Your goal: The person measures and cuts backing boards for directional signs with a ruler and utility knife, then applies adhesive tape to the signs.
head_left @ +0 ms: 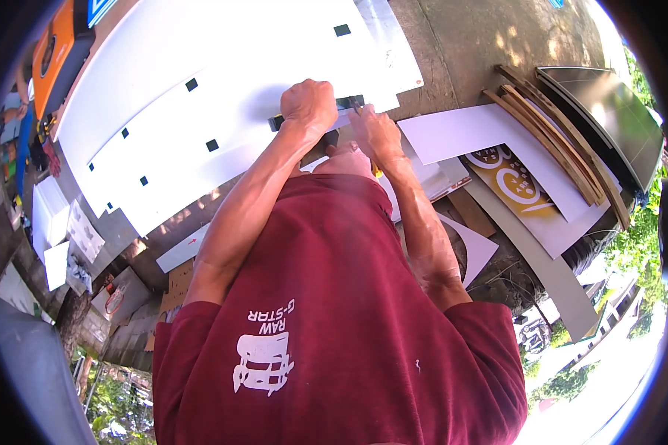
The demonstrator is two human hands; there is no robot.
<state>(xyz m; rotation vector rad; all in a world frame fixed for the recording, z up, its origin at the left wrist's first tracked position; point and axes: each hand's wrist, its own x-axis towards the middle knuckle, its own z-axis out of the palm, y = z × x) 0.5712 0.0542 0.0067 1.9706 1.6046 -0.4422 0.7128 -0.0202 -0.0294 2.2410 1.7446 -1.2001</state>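
**Position at inspection.** The left hand (309, 104) was closed in a fist and bore down on a dark straightedge (277, 122) laid across the near edge of the large white sheet (223, 67). The right hand (376, 133) sat just beside it, fingers wrapped round a slim tool, judged to be a cutter (377, 170). Only a yellow part showed below the palm, and the tip was too small to confirm. The sheet lay flat on the concrete ground (460, 44), dotted with small dark squares (191, 84).

**Hazards noted.**
- The two hands were almost touching. If the cutter rode up over the straightedge, it would meet the left knuckles first.
- Pressure fell on one point of the straightedge only, so the free end could pivot under a side load and the line would wander.
- The sheet appeared unweighted elsewhere and could creep on the concrete during a stroke.
- Nothing could be seen between sheet and concrete, so a full-depth pass would likely blunt or snap the tip.
- Loose white boards (467, 130) and wooden strips (557, 141) lay near the right elbow — a snag there could jolt the working arm.
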